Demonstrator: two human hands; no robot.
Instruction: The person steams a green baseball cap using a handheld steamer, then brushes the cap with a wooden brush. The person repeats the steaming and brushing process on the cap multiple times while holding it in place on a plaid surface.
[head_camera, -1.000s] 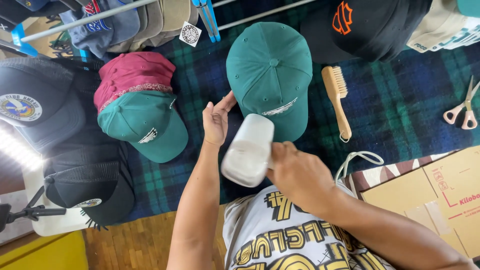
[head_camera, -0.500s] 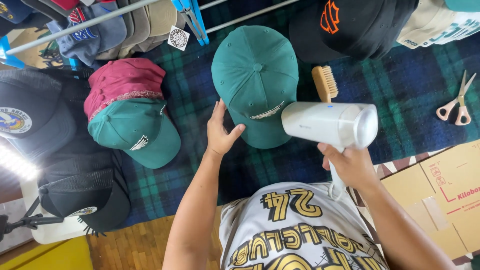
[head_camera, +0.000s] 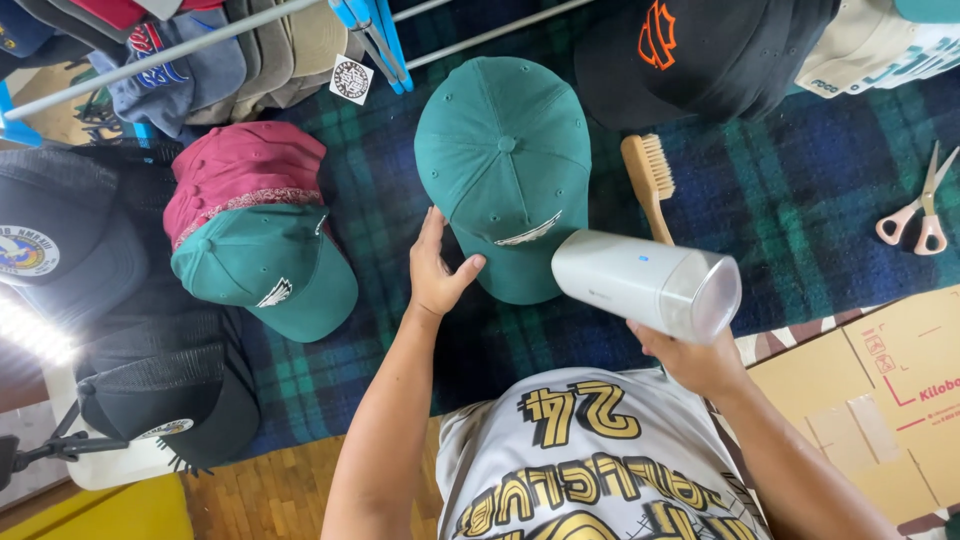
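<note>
A green cap (head_camera: 505, 175) lies flat on the plaid blanket (head_camera: 800, 200), brim toward the person. The left hand (head_camera: 437, 270), fingers spread loosely, presses the brim's edge at 8 o'clock. At the cap's 4 o'clock the right hand (head_camera: 695, 360) grips a white cylindrical device (head_camera: 645, 283), held level. A wooden brush (head_camera: 650, 180) lies just beside the cap at 3 o'clock; bare blanket stretches beyond it toward the scissors (head_camera: 920, 205).

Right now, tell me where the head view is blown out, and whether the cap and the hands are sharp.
Head view: a bright glare burns out the left edge beside the black caps. The green cap, left hand and white handheld device in the right hand are sharp, evenly lit, with soft shadows; edges bend slightly from the wide lens.
</note>
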